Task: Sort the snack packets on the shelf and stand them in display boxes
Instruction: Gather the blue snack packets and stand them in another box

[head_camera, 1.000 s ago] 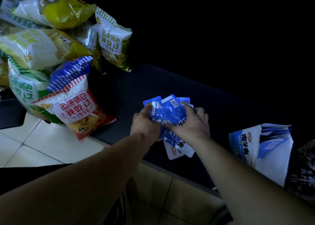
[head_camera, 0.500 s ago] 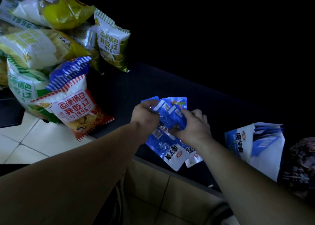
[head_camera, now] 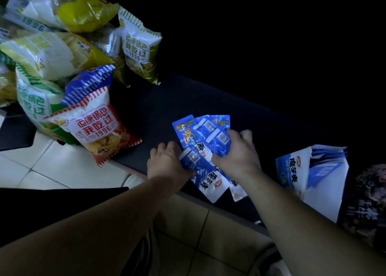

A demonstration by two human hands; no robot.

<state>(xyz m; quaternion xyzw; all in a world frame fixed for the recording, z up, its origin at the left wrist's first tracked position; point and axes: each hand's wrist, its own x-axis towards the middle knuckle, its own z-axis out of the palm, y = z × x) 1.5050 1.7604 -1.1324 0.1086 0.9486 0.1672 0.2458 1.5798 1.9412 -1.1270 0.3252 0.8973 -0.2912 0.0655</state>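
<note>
I see my left hand (head_camera: 167, 165) and right hand (head_camera: 240, 156) gripping a fanned bunch of blue packets (head_camera: 205, 142) over the near edge of the dark shelf (head_camera: 167, 100), fingers pinching them. The display box (head_camera: 313, 177) stands right.

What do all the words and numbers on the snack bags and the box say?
"运康锅巴 我吃过 1996": red-and-white striped crisp bag.
"运康锅巴 我吃过 1996": green-and-white striped crisp bag standing behind.
"1996": white-and-yellow bag on top of the pile; the rest is hidden.
"魔芋爽": blue-and-white cardboard display box.
Small blue foil packets held in both hands: print upside down, barcodes too small to read.
</note>
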